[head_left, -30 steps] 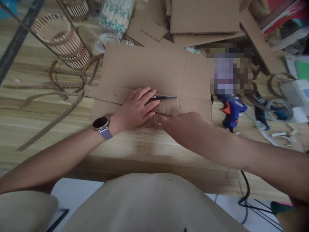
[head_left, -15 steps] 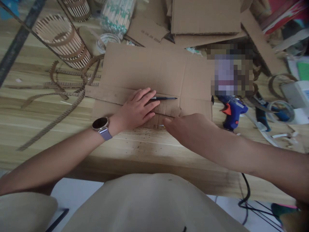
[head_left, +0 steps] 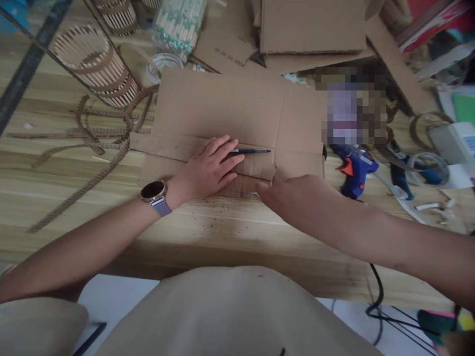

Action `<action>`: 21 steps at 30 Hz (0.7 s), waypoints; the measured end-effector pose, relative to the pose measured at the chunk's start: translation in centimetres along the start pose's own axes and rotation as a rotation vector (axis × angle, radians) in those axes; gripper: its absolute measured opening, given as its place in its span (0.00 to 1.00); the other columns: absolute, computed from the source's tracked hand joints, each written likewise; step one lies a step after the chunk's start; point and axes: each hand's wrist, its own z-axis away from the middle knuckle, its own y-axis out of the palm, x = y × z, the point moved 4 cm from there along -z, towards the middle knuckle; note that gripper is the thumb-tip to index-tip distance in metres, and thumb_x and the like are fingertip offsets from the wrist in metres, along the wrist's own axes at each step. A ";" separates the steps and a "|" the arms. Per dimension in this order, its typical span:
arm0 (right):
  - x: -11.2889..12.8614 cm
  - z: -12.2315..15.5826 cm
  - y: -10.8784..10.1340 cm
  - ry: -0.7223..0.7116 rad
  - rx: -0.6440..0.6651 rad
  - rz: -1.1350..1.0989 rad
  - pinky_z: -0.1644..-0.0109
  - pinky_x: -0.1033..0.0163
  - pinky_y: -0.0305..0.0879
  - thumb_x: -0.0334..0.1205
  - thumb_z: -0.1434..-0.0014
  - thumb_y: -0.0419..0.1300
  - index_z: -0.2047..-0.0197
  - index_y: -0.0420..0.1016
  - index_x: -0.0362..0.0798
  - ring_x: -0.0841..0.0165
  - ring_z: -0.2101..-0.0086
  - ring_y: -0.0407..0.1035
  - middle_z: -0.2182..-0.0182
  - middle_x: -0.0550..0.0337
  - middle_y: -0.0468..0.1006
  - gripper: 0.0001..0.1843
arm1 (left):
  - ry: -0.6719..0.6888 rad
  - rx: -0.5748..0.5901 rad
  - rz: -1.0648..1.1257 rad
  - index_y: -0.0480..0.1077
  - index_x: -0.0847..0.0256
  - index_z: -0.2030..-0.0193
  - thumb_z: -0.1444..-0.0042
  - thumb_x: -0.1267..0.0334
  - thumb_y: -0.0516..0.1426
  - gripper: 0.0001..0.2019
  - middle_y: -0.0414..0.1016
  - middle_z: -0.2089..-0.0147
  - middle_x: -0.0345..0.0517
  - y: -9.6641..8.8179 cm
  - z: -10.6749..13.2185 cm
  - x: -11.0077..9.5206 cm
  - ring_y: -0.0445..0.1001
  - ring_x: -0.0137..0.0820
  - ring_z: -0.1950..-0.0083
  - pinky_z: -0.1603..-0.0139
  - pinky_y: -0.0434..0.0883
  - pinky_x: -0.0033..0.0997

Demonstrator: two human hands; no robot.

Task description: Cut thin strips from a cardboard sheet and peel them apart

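Observation:
A large brown cardboard sheet (head_left: 222,104) lies on the wooden table, with a narrower cardboard strip (head_left: 159,145) on top along its near side. My left hand (head_left: 211,168), a watch on its wrist, presses flat on the strip with fingers spread. From beside its fingers a dark pen (head_left: 254,151) points right on the cardboard. My right hand (head_left: 285,195) is closed at the sheet's near edge. A small pale tip with a yellow bit, seemingly a utility knife (head_left: 254,193), sticks out left of its fingers; the hand hides the rest.
A blue glue gun (head_left: 354,173) and a tape roll (head_left: 428,170) lie on the right. Corrugated strips (head_left: 85,190) and a slatted stick basket (head_left: 98,64) are on the left. Bagged sticks (head_left: 180,24) and stacked cardboard (head_left: 313,24) stand behind. Crumbs dot the table's near edge (head_left: 211,222).
My right hand has slid slightly right along the cardboard's near edge, the small tip moving with it. My left hand stays pressed in the same spot. The whole view shifts a little.

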 end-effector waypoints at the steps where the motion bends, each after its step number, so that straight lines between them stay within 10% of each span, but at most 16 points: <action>1: -0.1 0.0 0.2 -0.001 -0.009 0.012 0.79 0.64 0.46 0.17 0.45 0.57 0.46 0.72 0.43 0.62 0.71 0.79 0.70 0.54 0.82 0.25 | 0.002 0.000 -0.004 0.67 0.64 0.35 0.28 0.56 0.50 0.21 0.62 0.28 0.65 0.0 0.0 0.0 0.56 0.55 0.26 0.29 0.58 0.64; 21: -1.0 1.1 2.3 0.031 -0.183 0.043 0.77 0.63 0.45 0.17 0.42 0.50 0.45 0.73 0.46 0.60 0.72 0.76 0.72 0.53 0.81 0.27 | 0.007 0.013 -0.022 0.67 0.65 0.34 0.28 0.55 0.50 0.22 0.62 0.27 0.65 -0.1 0.0 -0.1 0.57 0.55 0.26 0.30 0.60 0.62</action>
